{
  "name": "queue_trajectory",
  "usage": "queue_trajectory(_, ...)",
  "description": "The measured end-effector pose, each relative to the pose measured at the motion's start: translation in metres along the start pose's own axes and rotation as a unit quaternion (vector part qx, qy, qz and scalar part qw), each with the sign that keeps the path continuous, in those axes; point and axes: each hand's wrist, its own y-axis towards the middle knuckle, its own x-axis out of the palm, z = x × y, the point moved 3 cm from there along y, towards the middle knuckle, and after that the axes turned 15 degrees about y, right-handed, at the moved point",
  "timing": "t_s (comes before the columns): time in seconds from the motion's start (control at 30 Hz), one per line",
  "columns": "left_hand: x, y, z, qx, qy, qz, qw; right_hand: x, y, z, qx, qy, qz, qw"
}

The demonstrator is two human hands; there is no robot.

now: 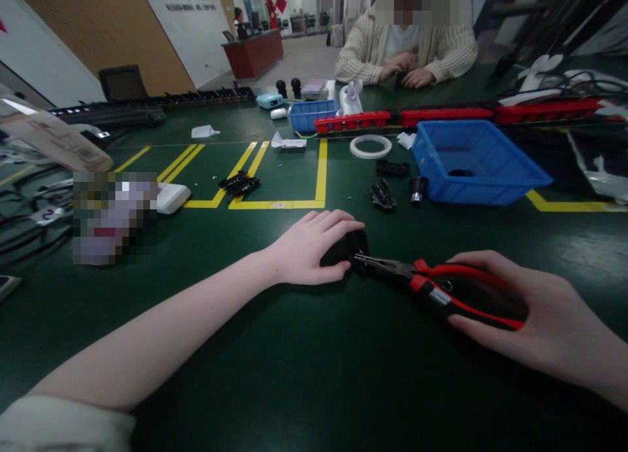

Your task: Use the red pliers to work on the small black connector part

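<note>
Low over the near side of the green table (294, 367), it was all on! The left hand (314, 249) had the black part (360, 241) pinned to the tabletop between thumb and fingers, and the right hand (544, 308) was wrapped round the pliers (438, 296), handles spread, nose right up against the piece. Had the tips bitten? Impossible to tell. The work looked to be midway: tool on target, the part between the hands, nothing seen coming free. Whether the other pieces were finished or waiting, no telling: one black clip (383, 195) near a black cylinder (418, 189), another cluster (240, 185) beside the yellow tape lines (321, 177).

Beyond them, a tape roll (371, 156) and a blue bin (483, 191), then red strips (446, 116) across the table. Opposite sat a person in striped sleeves (360, 59), and farther back stood a reddish counter (255, 53)!
</note>
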Motion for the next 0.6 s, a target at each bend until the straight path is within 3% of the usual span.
queue_trajectory(0.17, 0.0011, 0.0013, 0.0001, 0.007, -0.007, -0.018, 1.000, 0.0007, -0.0004, -0.0007, -0.014, -0.011, 0.022, 1.000)
queue_trajectory(0.6, 0.0034, 0.0022, 0.0002, 0.021, 0.011, -0.009, 1.000, 0.0054, -0.0017, 0.0002, -0.105, -0.047, -0.003, 0.993)
